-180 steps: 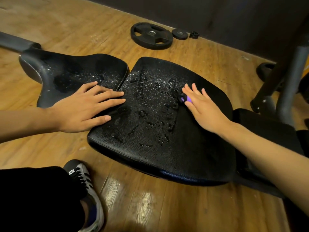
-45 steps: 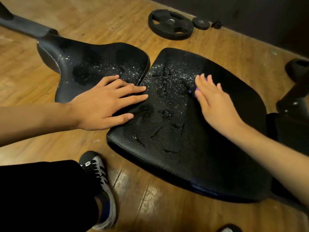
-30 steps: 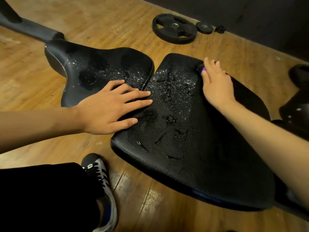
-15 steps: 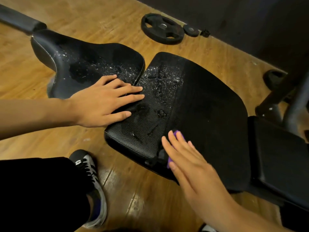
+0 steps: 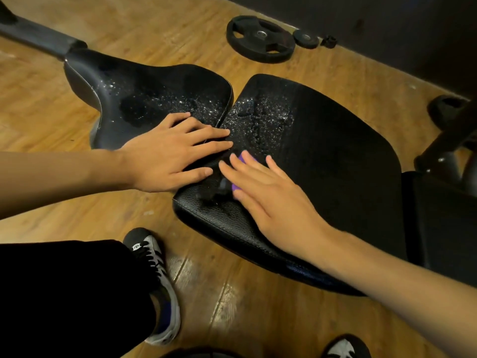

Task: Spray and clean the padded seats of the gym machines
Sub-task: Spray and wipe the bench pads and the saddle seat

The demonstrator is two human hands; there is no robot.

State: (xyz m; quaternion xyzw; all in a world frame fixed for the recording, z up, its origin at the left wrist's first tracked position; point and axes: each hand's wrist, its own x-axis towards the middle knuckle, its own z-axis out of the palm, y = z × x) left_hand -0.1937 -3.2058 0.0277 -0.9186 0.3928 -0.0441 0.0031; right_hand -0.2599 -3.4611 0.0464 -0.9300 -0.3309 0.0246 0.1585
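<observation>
Only one view is given, taken from a wide-angle camera worn on the head and aimed forward and steeply down. The padded seat (image 5: 335, 156) is seen from close above, with the left hand (image 5: 170, 156) and right hand (image 5: 271, 197) near the lens; the floor (image 5: 258, 319) is taken in up to a dark wall (image 5: 387, 21).

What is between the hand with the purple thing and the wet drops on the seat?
Nothing visible. The droplets lie just past the right hand and its purple cloth on the seat pad. The left hand rests flat beside that path, at the pad's left edge.
</observation>
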